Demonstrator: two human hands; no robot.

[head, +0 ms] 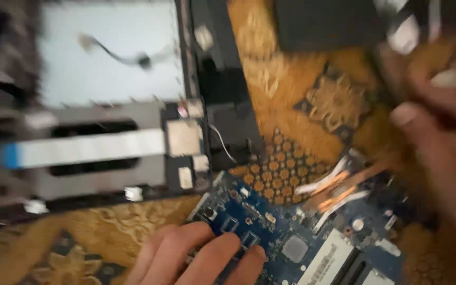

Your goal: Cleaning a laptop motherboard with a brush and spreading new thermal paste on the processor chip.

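Two bare hands, no gloves, rings or sleeves in view. The left hand (196, 253) shows four fingers with short, plain nails. The right hand (439, 132) is heavily motion-blurred; one short, unpainted thumbnail is visible, the remaining fingers smeared beyond detail.

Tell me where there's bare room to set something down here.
Bare carpet lies between the black laptop frame and the right hand, and at the front left beside the left hand. Around the blue circuit board it is crowded.
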